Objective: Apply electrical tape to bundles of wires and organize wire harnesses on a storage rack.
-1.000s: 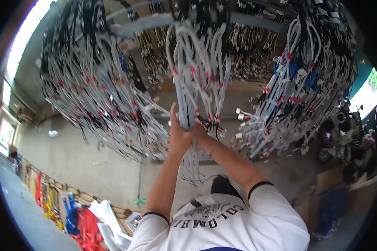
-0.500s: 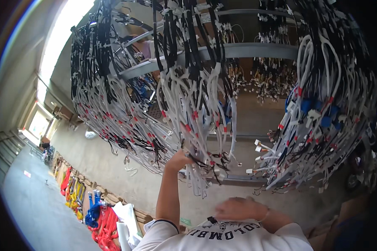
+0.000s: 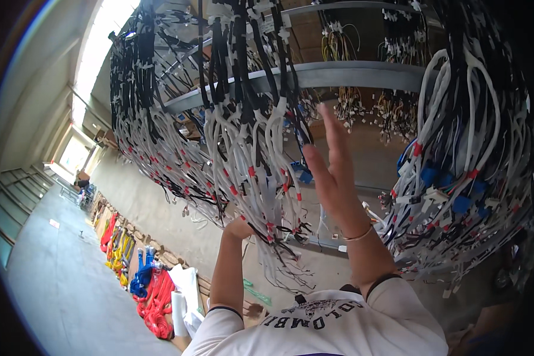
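A cluster of wire harnesses hangs in front of me, black-wrapped at the top, with white sleeves and red bands lower down. My left hand is closed at the left side of the cluster's lower part, its fingertips hidden among the wires. Loose thin wire ends dangle just below it. Raised on the right of this cluster, my right hand is open, fingers stretched upward, with nothing in it. Its fingertips come close to a black cable near the grey metal bar.
More harnesses with blue connectors hang at the right, another row at the left. Further harnesses hang behind the bar. On the floor at lower left lie red cable bundles, blue and yellow bundles, and a white roll.
My right hand has risen from in front of my chest to beside the hanging cluster, its fingers extended. My left hand and the cluster's lower part have shifted slightly left.
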